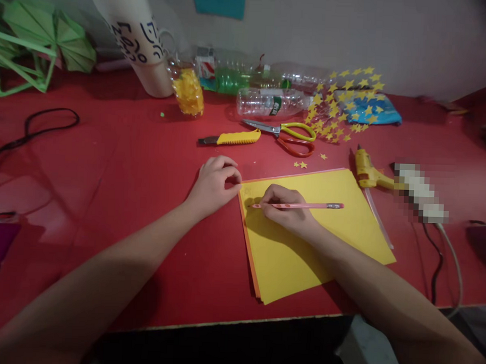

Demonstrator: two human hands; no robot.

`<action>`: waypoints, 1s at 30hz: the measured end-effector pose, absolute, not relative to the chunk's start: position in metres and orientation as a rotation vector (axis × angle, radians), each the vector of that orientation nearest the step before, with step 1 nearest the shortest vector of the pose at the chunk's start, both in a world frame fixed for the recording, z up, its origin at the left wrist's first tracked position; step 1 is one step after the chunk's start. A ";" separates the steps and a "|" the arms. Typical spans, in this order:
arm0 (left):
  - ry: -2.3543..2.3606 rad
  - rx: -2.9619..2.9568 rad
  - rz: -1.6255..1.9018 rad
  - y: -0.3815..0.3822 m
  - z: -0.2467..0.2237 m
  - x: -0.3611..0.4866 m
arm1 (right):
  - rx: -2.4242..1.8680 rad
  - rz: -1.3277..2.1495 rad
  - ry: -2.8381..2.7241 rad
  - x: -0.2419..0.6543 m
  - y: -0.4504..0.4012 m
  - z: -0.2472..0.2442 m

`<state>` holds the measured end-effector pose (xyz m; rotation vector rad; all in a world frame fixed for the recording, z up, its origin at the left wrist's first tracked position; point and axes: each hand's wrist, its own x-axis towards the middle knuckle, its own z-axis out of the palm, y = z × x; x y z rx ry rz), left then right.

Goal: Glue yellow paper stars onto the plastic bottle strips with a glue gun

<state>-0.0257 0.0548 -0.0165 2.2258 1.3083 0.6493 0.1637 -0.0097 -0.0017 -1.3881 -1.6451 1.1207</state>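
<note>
My right hand (288,207) is closed around a pink pencil (317,206) with an eraser end. The pencil's tip points left, at the upper left part of a yellow sheet of paper (299,263). Faint pencil marks show near that corner. Thumb and forefinger of my left hand (218,185) meet at the sheet's upper left corner, pinching its edge. Beneath the yellow sheet, an orange sheet (253,267) sticks out along the left side.
Beyond the paper lie scissors (279,131), a yellow box cutter (232,138) and small paper stars (303,165). A yellow glue gun (368,173) and a blurred-out white object (421,193) with cables are right. Plastic bottles (256,102) and a white tumbler (142,46) line the wall.
</note>
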 end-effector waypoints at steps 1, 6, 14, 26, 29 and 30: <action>1.306 2.226 0.651 0.055 -0.017 -0.026 | -1.391 1.115 -1.641 0.164 -0.010 -0.002; 1.311 2.223 0.649 0.055 -0.017 -0.026 | -1.413 1.093 -1.612 0.163 -0.011 -0.003; 1.303 2.225 0.652 0.055 -0.018 -0.026 | -1.449 1.070 -1.598 0.162 -0.010 -0.003; 1.305 2.243 0.657 0.056 -0.020 -0.027 | -1.503 1.086 -1.551 0.160 -0.011 -0.003; 1.303 2.238 0.653 0.055 -0.019 -0.027 | -1.514 1.081 -1.557 0.160 -0.011 -0.003; 1.299 2.236 0.652 0.055 -0.018 -0.027 | -1.508 1.074 -1.567 0.160 -0.011 -0.002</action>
